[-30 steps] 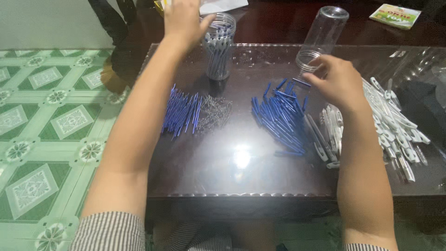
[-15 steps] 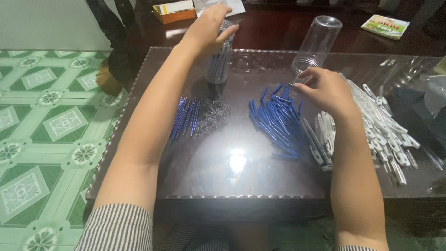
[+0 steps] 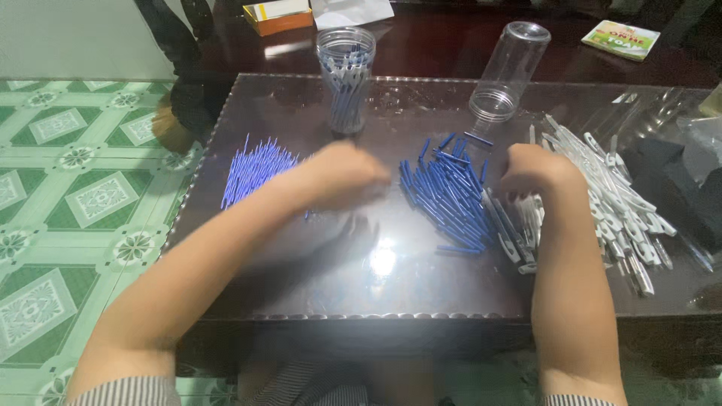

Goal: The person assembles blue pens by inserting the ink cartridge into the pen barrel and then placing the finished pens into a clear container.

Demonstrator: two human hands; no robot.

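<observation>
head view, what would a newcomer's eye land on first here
Probably the heap of blue pen parts mid-table, between the blurred left hand and the right hand. Next, the clear jar standing behind with pens in it, and the white pen barrels spread at the right.

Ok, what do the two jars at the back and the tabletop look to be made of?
Upright jar: clear, likely plastic; the blue pens inside show through its wall. Tipped jar: the same clear look, empty, dark wood visible through it. Tabletop: glossy dark surface, seemingly a glass sheet, since it mirrors a bright lamp spot and has a beaded see-through edge.
</observation>
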